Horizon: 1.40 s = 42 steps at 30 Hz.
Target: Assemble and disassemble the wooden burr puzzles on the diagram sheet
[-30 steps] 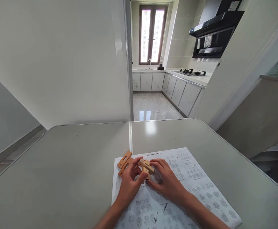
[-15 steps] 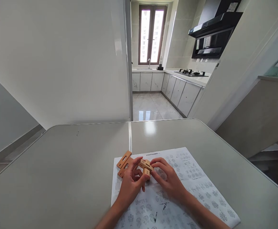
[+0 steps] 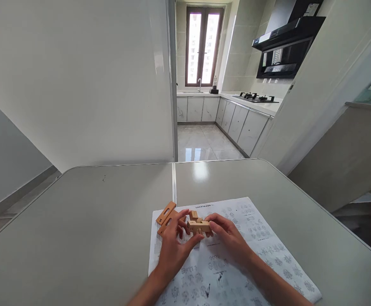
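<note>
Above the printed sheet, both hands hold a small cluster of interlocking wooden puzzle pieces (image 3: 199,226). One notched light-wood bar lies crosswise at its front, and a block end stands up behind it. My left hand (image 3: 172,244) curves round the left side, with the index finger at the top and the thumb below. At the right end, my right hand (image 3: 228,238) pinches the bar between thumb and fingers. Two flat orange-brown slotted wooden pieces, the rear one (image 3: 165,212) and the front one (image 3: 164,227), lie left of the cluster, partly behind my left fingers.
Beneath the hands is a white sheet (image 3: 252,263) printed with rows of line drawings, with dark pen marks near its lower middle. The grey table (image 3: 92,225) has a seam (image 3: 174,182) running away from me. Beyond its far edge are a wall panel and a kitchen.
The puzzle cluster has been turned: the slanted upper bar now lies almost level at the front, and a block end shows behind it. My right hand has shifted slightly right.
</note>
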Each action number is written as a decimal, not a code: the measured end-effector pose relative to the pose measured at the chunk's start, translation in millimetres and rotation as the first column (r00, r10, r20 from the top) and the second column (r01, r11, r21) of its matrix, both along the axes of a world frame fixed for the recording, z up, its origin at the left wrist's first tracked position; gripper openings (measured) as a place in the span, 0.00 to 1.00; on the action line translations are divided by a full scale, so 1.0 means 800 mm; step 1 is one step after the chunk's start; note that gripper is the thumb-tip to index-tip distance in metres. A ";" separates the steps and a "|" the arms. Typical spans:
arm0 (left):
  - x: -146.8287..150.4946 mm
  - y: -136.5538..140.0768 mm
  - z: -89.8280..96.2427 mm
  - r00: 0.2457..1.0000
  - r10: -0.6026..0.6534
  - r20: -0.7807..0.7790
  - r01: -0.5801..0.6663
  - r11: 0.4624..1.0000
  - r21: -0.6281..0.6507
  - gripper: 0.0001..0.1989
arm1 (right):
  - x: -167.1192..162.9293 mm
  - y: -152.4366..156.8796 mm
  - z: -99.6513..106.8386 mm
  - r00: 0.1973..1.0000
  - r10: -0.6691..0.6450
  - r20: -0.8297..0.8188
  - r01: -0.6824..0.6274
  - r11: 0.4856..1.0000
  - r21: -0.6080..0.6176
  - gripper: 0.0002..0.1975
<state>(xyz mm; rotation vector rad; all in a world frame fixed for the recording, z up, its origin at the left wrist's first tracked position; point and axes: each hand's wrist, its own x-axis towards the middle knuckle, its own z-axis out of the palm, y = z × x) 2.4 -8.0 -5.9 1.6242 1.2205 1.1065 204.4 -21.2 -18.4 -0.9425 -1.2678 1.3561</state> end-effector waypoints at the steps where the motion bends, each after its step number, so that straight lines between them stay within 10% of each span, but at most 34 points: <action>1: 0.000 0.000 -0.002 1.000 0.012 -0.007 -0.012 1.000 0.011 0.31 | 0.001 0.000 0.000 1.000 0.002 0.003 -0.002 1.000 -0.010 0.17; 10: -0.004 0.010 -0.011 0.997 0.066 -0.052 -0.060 0.994 0.095 0.29 | 0.000 0.002 0.003 0.996 -0.072 -0.061 0.069 0.997 -0.045 0.20; 21: -0.010 0.015 -0.027 0.882 0.091 -0.463 0.073 0.943 0.324 0.24 | 0.005 0.011 -0.008 0.953 -0.291 0.080 0.299 0.947 -0.117 0.22; 42: -0.011 0.005 -0.017 0.731 0.003 -0.682 0.349 0.858 0.378 0.29 | 0.004 0.005 -0.015 0.687 -0.311 0.657 0.240 0.950 0.199 0.19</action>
